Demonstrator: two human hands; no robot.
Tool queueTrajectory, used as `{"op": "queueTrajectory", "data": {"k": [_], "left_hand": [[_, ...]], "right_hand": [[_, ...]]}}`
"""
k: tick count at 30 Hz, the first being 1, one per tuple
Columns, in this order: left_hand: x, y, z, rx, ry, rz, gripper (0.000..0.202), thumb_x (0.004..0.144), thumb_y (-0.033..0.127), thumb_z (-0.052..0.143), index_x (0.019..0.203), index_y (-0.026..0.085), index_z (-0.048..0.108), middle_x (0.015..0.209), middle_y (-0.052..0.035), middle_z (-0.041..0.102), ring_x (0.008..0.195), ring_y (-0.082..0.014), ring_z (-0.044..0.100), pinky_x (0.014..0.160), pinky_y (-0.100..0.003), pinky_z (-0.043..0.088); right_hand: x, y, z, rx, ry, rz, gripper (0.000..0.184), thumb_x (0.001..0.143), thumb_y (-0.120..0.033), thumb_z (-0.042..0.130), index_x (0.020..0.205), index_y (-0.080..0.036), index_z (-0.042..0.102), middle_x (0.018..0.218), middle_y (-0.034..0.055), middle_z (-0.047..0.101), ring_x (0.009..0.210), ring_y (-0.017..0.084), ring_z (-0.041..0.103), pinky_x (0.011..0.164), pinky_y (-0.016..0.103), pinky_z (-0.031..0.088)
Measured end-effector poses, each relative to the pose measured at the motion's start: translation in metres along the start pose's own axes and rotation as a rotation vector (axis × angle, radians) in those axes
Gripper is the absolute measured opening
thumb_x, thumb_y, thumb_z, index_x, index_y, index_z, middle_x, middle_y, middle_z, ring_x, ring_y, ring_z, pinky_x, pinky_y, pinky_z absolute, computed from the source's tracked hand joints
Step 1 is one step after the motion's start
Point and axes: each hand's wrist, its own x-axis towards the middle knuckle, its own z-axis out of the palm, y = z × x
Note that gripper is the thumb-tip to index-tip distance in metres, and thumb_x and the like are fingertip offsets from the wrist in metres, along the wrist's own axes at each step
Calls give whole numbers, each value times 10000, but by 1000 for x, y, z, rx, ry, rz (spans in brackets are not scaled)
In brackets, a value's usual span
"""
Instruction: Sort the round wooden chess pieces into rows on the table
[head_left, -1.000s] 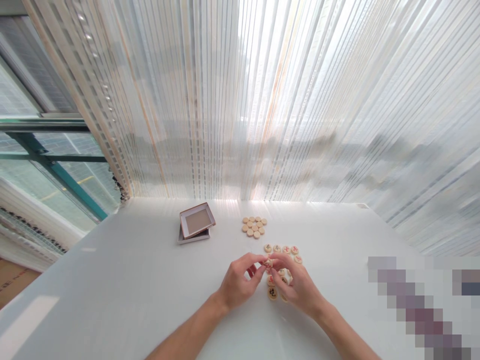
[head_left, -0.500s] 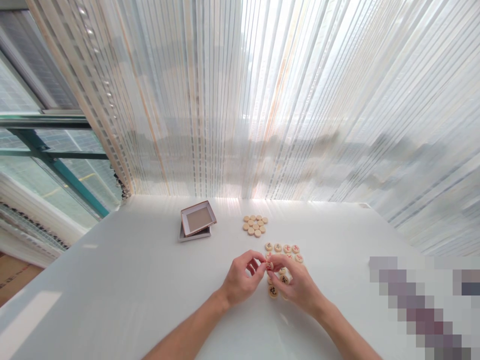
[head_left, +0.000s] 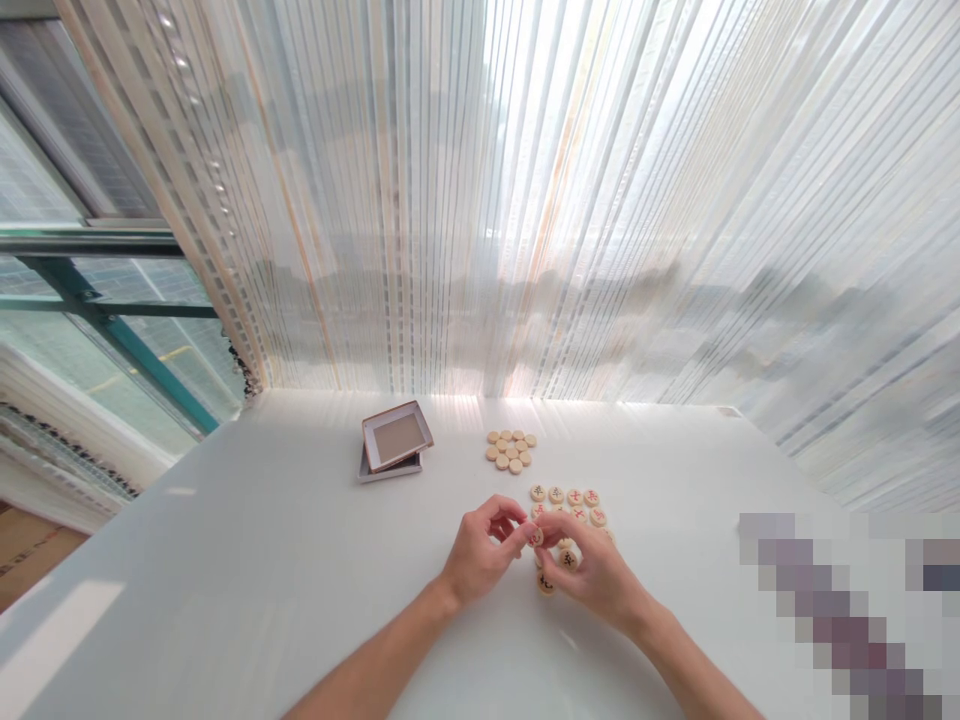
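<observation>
Between my two hands is a round xiangqi piece with a red character on its face. My left hand pinches its left side between thumb and fingers. From the other side my right hand has its curled index finger and thumb at the same piece. Under and beyond my right hand lie face-up pieces in rows, some red like the red-marked piece, others black like the black-marked piece. A black-marked piece sits nearest me, and some pieces are partly covered by my fingers.
Farther back lies a cluster of plain-faced round pieces. To its left, a shallow box lid leans tilted on an open box tray. The white table ends at a striped sheer curtain. A blurred-out patch covers the lower right.
The red-marked piece has turned slightly and shifted a little toward my left and nearer me between my fingers. The box, the plain-faced cluster and the rows stay where they were.
</observation>
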Motion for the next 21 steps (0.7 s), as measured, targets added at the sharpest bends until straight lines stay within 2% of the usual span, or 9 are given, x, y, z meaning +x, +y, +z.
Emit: {"op": "queueTrajectory", "data": {"k": [8, 16, 21], "left_hand": [[-1, 3, 0, 15, -31, 1, 259, 917, 417, 647, 898, 162, 691, 839, -47, 725, 623, -120, 631, 600, -224, 536], [-2, 2, 1, 51, -84, 11, 296, 920, 402, 636, 1109, 180, 688, 978, -72, 737, 625, -121, 636, 598, -245, 561], [-1, 0, 2, -9, -19, 11, 251, 900, 389, 664, 1008, 164, 637, 919, -50, 693, 644, -119, 632, 570, -230, 556]], "right_hand": [[-1, 6, 5, -31, 64, 5, 186, 878, -158, 580, 1044, -235, 608, 852, 15, 699, 742, 157, 679, 715, 283, 562], [-1, 11, 4, -1, 92, 33, 189, 903, -200, 602, 1087, -237, 580, 858, 24, 716, 747, 170, 700, 722, 299, 584], [-1, 8, 1, -3, 72, 53, 186, 917, -214, 598, 1099, -238, 567, 847, 21, 712, 763, 171, 705, 737, 305, 584]]}}
